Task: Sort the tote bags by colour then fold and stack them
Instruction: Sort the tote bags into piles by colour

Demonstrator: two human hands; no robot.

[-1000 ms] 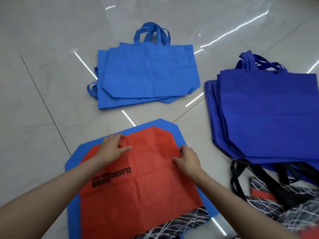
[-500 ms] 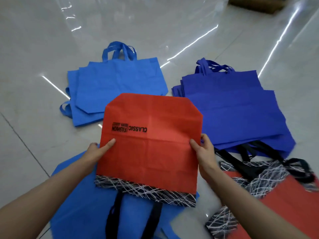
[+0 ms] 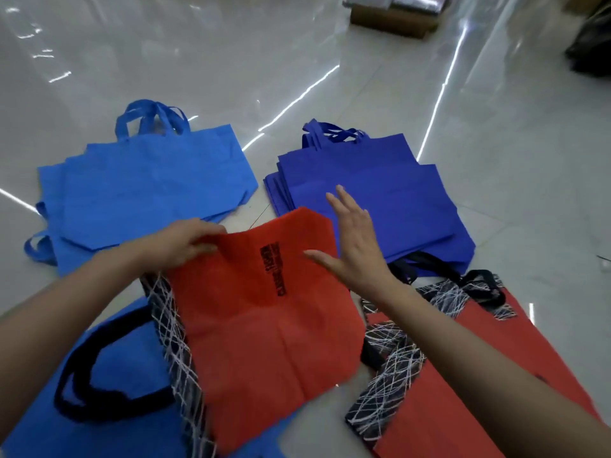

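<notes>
I am watching the left hand (image 3: 185,241) gripping the far left corner of a red bag (image 3: 264,342), its fingers curling over the cloth edge and pinching it. The right hand (image 3: 357,249) is hovering flat with fingers straight and spread, holding nothing, over the bag's far right corner; I cannot tell whether its thumb is brushing the cloth. The two hands are sitting apart, one at each far corner. The red bag is spreading across the middle of my view, slightly rumpled and blurred, with black lettering (image 3: 274,269) running sideways across it, too smeared for me to read. Its patterned band (image 3: 172,325) of white lines on black is pointing to the left, and its black handles (image 3: 96,368) are looping out over a light blue bag (image 3: 43,421) that is lying spread on the floor (image 3: 496,160) beneath. Further out on the left a light blue stack (image 3: 148,186) is resting flat with its handles pointing away. Just beside it on the right a dark blue stack (image 3: 380,200) is lying the same way, partly behind the right hand in my view. On the near right a red pile (image 3: 535,338) with the same patterned bands is lying beside the red bag, its black handles reaching towards the dark blue stack. A brown box (image 3: 393,18) is showing at the far edge
</notes>
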